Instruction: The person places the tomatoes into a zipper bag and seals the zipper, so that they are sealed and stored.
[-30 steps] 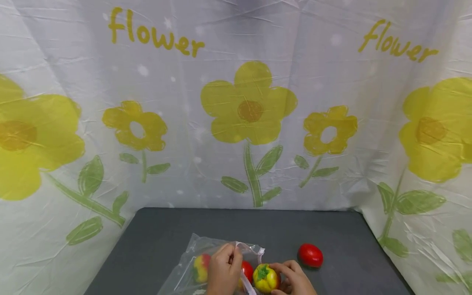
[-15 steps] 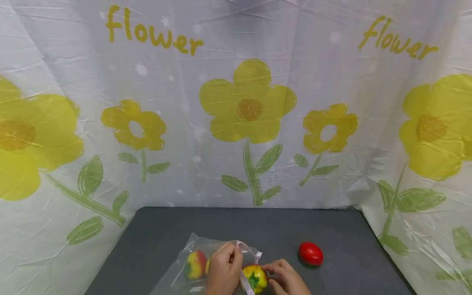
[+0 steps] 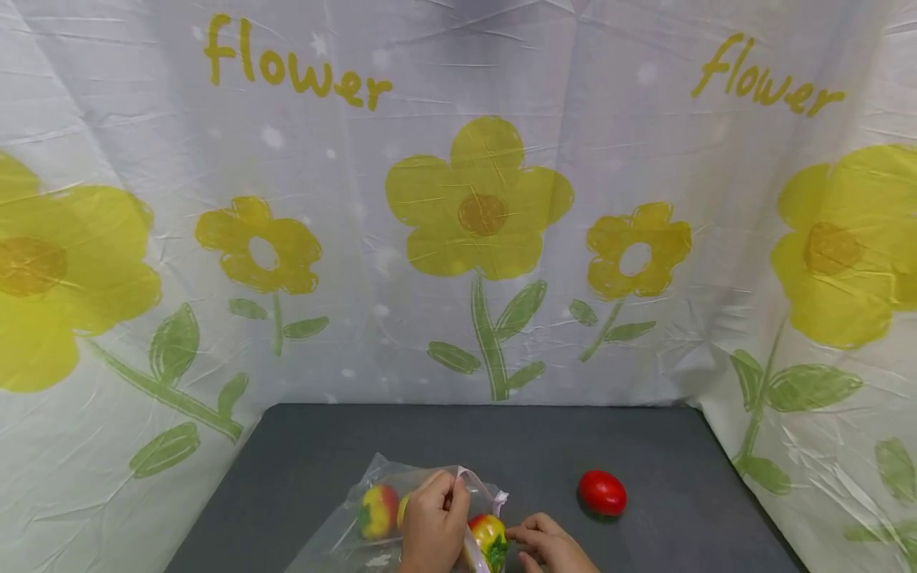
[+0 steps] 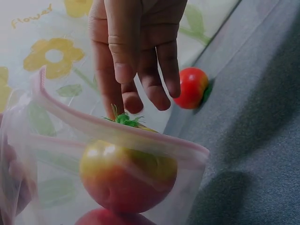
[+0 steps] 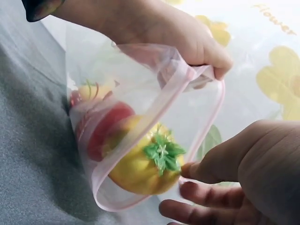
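My left hand (image 3: 433, 521) pinches the pink-edged rim of a clear zip bag (image 3: 337, 547), holding its mouth apart. At that mouth sits a yellow-and-red fruit (image 5: 140, 173) with a green leafy top, mostly inside the bag. Beside it, my right hand (image 3: 552, 545) has its fingers loosely extended, and one fingertip (image 5: 190, 171) touches the fruit near the leaves. Deeper in the bag lie a red fruit (image 5: 110, 124) and another yellow-red fruit (image 3: 378, 512); bag film and the left hand partly hide the contents.
A single red fruit (image 3: 602, 493) lies on the dark grey table (image 3: 501, 438), right of the bag and beyond the right hand. White cloth (image 3: 358, 334) printed with yellow flowers hangs along the back and both sides.
My right hand has moved left, bringing the leafy-topped fruit into the bag's mouth, and its grip on the fruit has loosened. The left hand has stayed at the rim.
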`<state>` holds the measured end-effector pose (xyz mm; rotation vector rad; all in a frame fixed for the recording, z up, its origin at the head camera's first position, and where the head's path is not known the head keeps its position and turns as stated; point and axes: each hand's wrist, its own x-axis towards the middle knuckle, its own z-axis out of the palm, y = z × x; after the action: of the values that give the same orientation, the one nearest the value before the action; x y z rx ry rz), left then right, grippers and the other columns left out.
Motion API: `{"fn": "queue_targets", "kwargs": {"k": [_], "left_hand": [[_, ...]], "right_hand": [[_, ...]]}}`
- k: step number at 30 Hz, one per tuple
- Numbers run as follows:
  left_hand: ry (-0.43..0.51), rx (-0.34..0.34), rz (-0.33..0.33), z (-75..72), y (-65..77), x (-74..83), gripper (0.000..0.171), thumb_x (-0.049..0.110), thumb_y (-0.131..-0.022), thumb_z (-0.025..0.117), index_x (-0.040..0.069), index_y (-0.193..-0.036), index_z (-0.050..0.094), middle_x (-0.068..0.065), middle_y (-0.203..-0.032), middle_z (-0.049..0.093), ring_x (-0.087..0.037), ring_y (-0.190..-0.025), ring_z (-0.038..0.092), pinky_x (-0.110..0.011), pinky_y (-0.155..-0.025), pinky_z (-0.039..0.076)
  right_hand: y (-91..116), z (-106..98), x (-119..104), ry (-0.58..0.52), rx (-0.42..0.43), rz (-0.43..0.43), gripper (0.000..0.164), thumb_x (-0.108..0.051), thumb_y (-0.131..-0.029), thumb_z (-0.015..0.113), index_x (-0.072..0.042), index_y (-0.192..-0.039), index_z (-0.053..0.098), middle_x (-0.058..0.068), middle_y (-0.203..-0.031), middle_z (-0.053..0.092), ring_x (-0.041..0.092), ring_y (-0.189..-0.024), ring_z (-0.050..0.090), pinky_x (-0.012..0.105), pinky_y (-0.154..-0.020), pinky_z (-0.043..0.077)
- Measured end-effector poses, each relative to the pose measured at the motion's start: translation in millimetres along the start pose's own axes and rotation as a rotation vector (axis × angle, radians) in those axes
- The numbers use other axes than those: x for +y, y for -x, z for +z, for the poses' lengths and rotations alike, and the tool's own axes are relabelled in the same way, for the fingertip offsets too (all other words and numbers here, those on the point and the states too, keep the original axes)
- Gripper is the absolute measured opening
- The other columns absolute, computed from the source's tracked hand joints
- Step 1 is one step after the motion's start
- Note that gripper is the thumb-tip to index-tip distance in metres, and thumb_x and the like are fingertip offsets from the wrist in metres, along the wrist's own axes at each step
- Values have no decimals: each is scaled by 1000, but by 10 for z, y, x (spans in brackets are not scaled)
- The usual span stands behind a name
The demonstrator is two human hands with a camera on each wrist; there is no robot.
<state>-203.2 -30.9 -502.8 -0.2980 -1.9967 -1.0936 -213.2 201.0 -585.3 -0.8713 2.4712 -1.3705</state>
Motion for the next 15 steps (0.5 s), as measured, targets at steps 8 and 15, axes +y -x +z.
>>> {"fn": "queue_targets", "kwargs": {"k": [8,15], "left_hand": [[2,40,50,10,-9,-25,47,1,-80,71,24,-60,35,20,-62,27,10,-52,23,-12,-44,19],[12,39,46,3,1,-23,47,0,-80,71,24,-60,36,20,-63,27,10,-52,24,-12,-45,21]], "right_hand": [[-72,85,614,-18,-74,86,32,-29,-102,64,-23,-133,67,-14,-113,64,2,-87,63,25,-72,56],[-54,107,571,34,-45,84,25,-36,-101,65,-28,-124,71,-17,-112,63,0,-82,60,24,-72,55]]}}
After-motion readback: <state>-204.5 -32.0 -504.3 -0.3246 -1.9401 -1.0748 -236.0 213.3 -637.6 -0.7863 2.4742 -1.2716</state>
